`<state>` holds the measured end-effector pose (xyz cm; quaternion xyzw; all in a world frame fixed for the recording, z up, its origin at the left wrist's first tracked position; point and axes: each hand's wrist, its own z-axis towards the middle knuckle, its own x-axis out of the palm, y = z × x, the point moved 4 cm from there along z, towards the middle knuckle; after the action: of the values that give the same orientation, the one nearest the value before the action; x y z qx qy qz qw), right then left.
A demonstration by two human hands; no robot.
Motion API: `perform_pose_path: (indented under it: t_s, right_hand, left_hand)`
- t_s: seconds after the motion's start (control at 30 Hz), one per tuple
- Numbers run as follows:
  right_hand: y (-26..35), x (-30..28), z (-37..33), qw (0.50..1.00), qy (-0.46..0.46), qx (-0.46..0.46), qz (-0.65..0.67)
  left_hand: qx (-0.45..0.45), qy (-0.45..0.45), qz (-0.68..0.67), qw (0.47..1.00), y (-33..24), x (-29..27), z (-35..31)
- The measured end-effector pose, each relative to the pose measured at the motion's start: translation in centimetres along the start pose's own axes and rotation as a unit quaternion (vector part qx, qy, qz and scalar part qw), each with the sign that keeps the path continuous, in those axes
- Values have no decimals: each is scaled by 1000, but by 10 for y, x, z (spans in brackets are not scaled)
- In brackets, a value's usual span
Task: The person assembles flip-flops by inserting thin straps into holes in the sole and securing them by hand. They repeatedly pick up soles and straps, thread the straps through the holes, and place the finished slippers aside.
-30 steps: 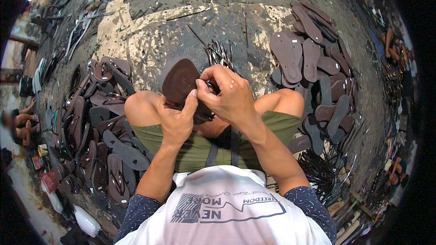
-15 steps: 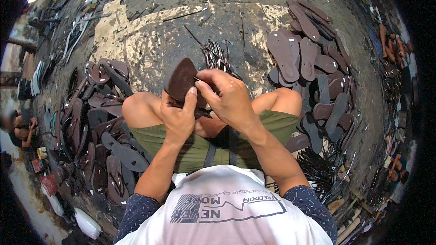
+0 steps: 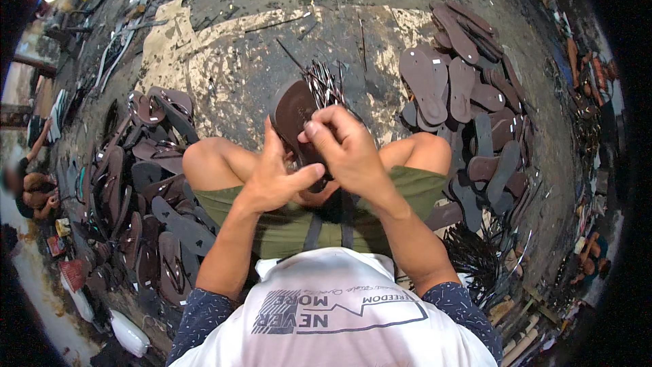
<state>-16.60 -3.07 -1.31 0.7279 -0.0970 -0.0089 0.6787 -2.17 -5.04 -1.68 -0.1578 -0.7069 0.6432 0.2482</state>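
Observation:
A dark brown flip-flop sole is held up between my knees, its rounded end pointing away from me. My left hand grips it from the left, fingers partly hidden behind it and the thumb stretched across its near part. Over the sole's right side, my right hand is closed, thumb and forefinger pinched together close to its face. Whatever lies in that pinch is too small to make out. Just beyond the sole lies a bundle of thin dark straps.
Finished-looking flip-flops are heaped on my left. Brown soles without straps lie piled on the right, with more black straps nearer me. A worn sheet covers the floor ahead. Another person sits at the far left.
The sole has shifted to the right and turned more upright. My left thumb has slid off its face toward the near end. My right hand has moved slightly right, its fingers still pinched.

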Motion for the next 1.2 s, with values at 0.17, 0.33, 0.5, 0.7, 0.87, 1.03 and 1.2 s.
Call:
perform_pose_path:
  t_s: [0.17, 0.33, 0.5, 0.7, 0.87, 1.03, 1.2]
  right_hand:
    - [15, -9, -9, 982, -2, -44, -186]
    - [31, -3, -14, 901, -39, -240, -359]
    - [28, 1, -13, 897, -25, -255, -359]
    - [20, 0, -11, 911, -37, -224, -345]
    - [13, 7, -4, 918, -60, -206, -333]
    - [7, 2, -15, 916, -44, -228, -326]
    - [4, -1, -10, 931, -64, -170, -316]
  left_hand:
    - [-87, -71, -41, 993, -8, 0, -6]
    - [-49, -65, 3, 997, -10, 2, -7]
    - [-8, -86, 63, 994, -12, 4, -7]
    - [93, -91, 226, 965, -11, 7, -8]
    - [114, -121, 321, 932, 6, 6, -16]
    - [94, -135, 266, 950, 20, 0, -8]
    - [79, -135, 265, 951, 19, 11, -12]
